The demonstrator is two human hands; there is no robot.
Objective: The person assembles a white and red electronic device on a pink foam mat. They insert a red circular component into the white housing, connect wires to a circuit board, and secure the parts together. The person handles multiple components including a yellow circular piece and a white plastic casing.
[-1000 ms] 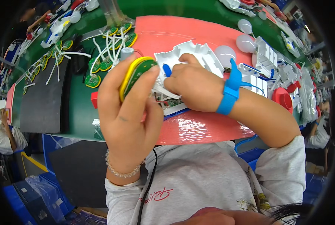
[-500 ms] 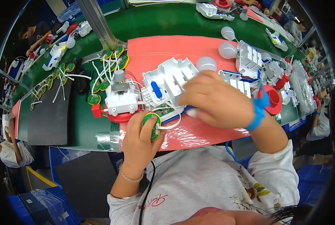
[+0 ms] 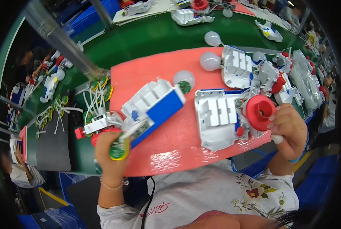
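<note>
My left hand point(image 3: 110, 153) is closed on a round green circuit board point(image 3: 119, 147) with a yellow rim, at the near end of a white-and-blue plastic housing point(image 3: 154, 108). That housing is tilted, its blue outer side showing. A white part with red pieces point(image 3: 103, 124) lies beside the hand, partly covered by it. To the right, my right hand point(image 3: 290, 129) has its fingers curled at the edge of a red ring-shaped part point(image 3: 260, 113), its thumb tip in a white cover. The red part adjoins a second open white housing point(image 3: 217, 119) with ribbed compartments.
A pink mat point(image 3: 166, 150) lies beneath the housings. White globes point(image 3: 210, 61) and another housing point(image 3: 236, 66) stand behind. At left are several wired green boards point(image 3: 101, 93) and a black pad point(image 3: 56, 145). A metal post point(image 3: 59, 42) rises at back left.
My right hand has moved from the left housing to the red part at right. The second housing has come nearer. The left housing has tilted, showing its blue side. The view has shifted.
</note>
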